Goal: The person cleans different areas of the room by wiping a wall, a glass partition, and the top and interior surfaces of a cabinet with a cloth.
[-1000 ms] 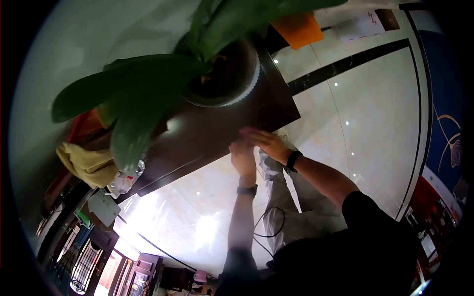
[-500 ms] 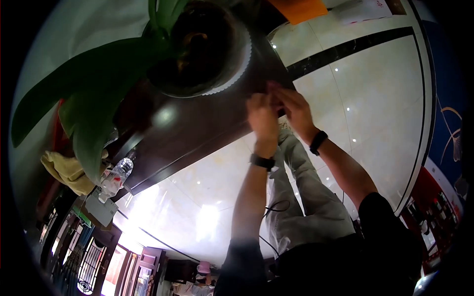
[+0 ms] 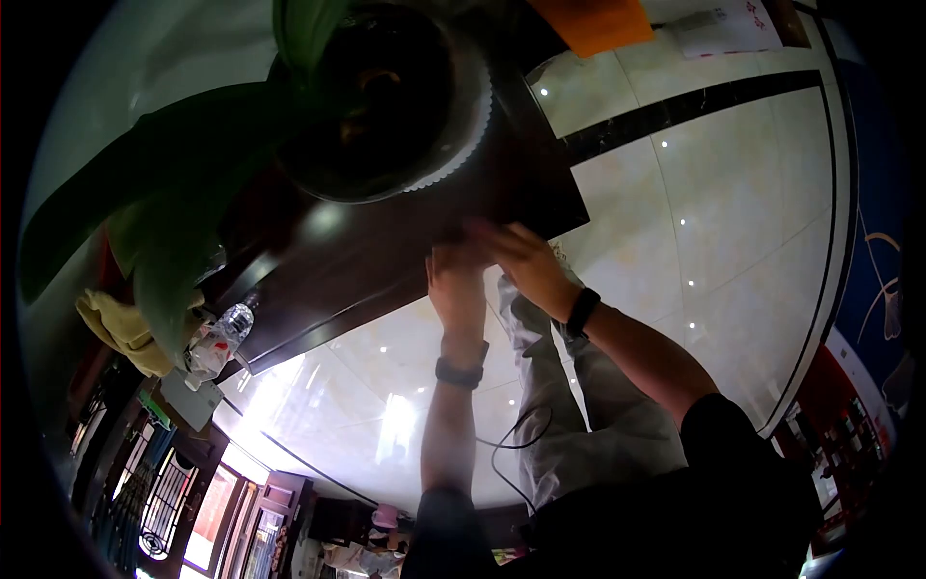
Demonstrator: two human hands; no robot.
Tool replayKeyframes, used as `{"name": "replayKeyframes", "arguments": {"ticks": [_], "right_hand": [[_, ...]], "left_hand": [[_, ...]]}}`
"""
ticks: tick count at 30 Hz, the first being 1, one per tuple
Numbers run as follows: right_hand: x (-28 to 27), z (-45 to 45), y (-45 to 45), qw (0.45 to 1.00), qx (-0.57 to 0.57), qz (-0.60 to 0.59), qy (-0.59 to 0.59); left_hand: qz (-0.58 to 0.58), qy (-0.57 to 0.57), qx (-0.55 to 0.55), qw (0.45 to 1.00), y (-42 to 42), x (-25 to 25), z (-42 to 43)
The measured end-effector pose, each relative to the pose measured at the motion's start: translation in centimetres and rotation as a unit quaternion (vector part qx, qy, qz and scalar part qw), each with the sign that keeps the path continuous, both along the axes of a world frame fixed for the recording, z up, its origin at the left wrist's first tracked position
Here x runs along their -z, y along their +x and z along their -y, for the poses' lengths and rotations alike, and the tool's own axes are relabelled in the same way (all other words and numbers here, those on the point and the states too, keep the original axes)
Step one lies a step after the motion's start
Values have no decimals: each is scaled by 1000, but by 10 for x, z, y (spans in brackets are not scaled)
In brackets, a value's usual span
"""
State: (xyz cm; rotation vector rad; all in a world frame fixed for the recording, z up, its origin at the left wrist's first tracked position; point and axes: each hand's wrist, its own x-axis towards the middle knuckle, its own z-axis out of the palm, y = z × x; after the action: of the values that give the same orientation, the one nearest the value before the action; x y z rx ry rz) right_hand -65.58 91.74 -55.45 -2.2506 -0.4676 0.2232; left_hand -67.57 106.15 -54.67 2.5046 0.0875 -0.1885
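My left hand is closed, its fingers curled at the near edge of a dark wooden table. Against it, my right hand is closed too, fingertips meeting those of the left. Whatever is pinched between them is dark, blurred and too small to make out. Beyond my hands on the table stands a potted plant with long broad green leaves. Its round pot has a pale, beaded rim and dark contents.
A clear plastic bottle and a yellow cloth are at the left. An orange item and a white printed sheet are at the top right. A thin black cable hangs by my legs, above the glossy tiled floor.
Both hands have moved left and toward me, still together, and now overlap the table's front edge. The view has shifted slightly, showing more of the table corner.
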Motion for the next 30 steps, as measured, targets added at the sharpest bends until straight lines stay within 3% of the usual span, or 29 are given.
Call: {"name": "replayKeyframes", "arguments": {"ticks": [2, 5, 8, 11, 15, 20, 30], "right_hand": [[-1, 4, 21, 999, 32, 19, 38], [6, 25, 51, 993, 72, 94, -20], [4, 46, 69, 994, 83, 63, 4], [-6, 58, 62, 994, 93, 55, 19], [-12, 84, 4, 994, 112, 15, -15], [-7, 93, 0, 994, 99, -23, -33], [1, 68, 114, 993, 98, 59, 12]], "left_hand": [[-12, 25, -57, 998, 21, -2, 15], [27, -23, -43, 998, 60, 5, 37], [49, -34, -35, 998, 81, 9, 59], [-1, -43, -63, 997, 62, 16, 76], [-26, -19, 32, 999, 11, 11, 97], [-46, -21, -4, 999, 8, -5, 111], [7, 50, -49, 998, 112, 1, 104]]}}
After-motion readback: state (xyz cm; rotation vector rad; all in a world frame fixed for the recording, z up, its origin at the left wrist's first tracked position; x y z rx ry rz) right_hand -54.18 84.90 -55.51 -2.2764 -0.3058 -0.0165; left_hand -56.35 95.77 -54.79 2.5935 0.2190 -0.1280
